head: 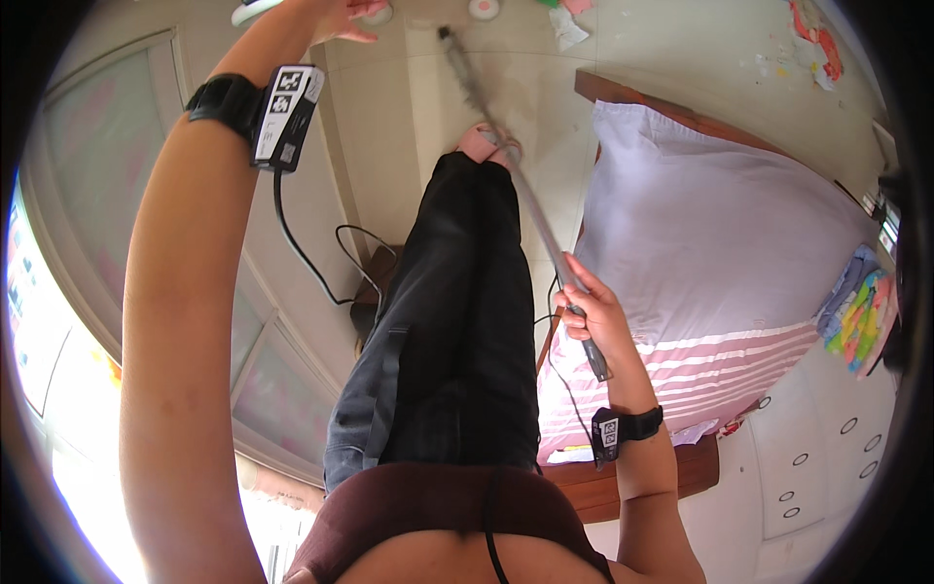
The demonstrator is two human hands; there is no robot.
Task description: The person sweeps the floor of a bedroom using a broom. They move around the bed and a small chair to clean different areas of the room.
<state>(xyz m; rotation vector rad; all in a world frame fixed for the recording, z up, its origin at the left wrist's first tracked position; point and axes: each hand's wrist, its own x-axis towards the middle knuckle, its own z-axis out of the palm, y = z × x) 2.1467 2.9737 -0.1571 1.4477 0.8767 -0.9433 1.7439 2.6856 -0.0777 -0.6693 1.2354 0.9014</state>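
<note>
My right hand (595, 306) grips the grey handle of a long-handled brush (536, 201) at its lower part. The brush slants up and left across the view. Its dark bristled end (461, 66) is blurred and lies over the tiled floor (503, 80), past my feet in pink slippers (481, 142). At the top edge, my left hand (339, 22) is stretched forward with fingers apart and nothing seen in them; part of it is cut off. Close to its fingers shows a small round white-and-pink object (378, 13), partly hidden.
On the right stands a wooden bed (620, 87) with a lavender sheet (715, 212) and striped pink bedding (708, 372). Panelled doors (109, 139) line the left. Crumpled paper (568, 29) and red scraps (813, 40) lie on the floor. Cables (292, 255) hang from both wrist devices.
</note>
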